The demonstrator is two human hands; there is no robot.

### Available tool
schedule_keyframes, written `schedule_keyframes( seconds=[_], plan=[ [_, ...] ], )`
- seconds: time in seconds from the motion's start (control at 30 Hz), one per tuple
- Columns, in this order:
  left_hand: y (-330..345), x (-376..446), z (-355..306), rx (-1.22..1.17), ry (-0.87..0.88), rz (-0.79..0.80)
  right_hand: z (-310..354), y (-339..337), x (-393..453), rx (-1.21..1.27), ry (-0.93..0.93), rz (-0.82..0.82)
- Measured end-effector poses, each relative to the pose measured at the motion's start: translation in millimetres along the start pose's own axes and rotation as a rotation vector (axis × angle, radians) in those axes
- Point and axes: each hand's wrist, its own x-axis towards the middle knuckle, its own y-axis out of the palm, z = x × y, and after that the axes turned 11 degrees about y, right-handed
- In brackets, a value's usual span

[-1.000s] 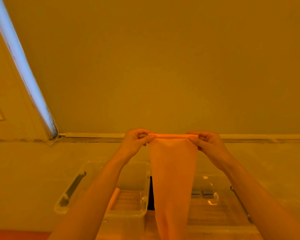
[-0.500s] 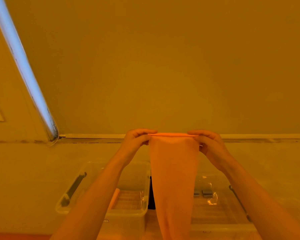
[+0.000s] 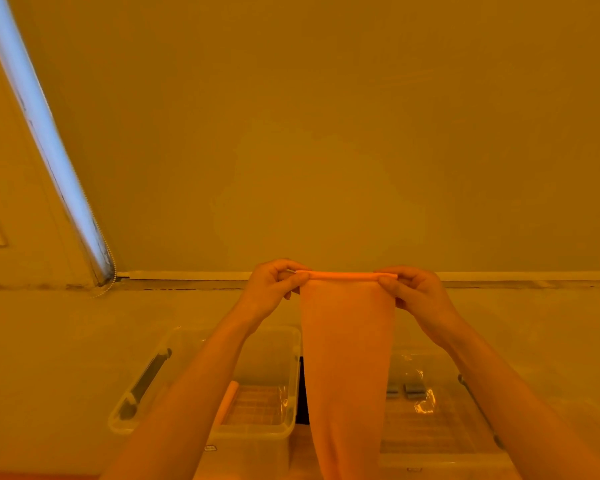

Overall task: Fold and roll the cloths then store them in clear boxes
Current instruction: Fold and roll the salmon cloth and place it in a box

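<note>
Left hand (image 3: 272,289): raised in front of the wall, fingers and thumb curled to pinch the left end of the cloth's rolled top edge.
Right hand (image 3: 418,296): level with the left, fingers and thumb pinching the right end of the same roll.
Orange cloth (image 3: 347,358): stretched between both hands, top edge rolled into a thin tube, the rest hanging straight down past the bottom of the view, in front of the gap between the two boxes.
Left clear box (image 3: 201,386): open, below the left forearm, dark handle on its left side; a rolled orange cloth (image 3: 227,400) lies inside.
Right clear box (image 3: 437,410): just beside it, partly hidden by the hanging cloth.
Surface: pale, carrying both boxes.
Far side: plain wall; bright slanted window strip (image 3: 45,140) at left.
</note>
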Motion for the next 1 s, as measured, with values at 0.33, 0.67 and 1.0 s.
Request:
schedule_keyframes(
  seconds=[0.33,0.67,1.0],
  plan=[
    [3.1,0.6,3.7,-0.183,-0.007,-0.026,4.0,-2.5,-0.5,0.112,0.028,0.054],
    [1.4,0.8,0.2,-0.082,-0.005,0.007,3.3,-4.0,0.8,0.035,0.007,0.01],
    [1.6,1.6,-0.8,0.03,-0.009,0.03,3.5,0.7,1.9,-0.023,0.029,0.026]
  ],
)
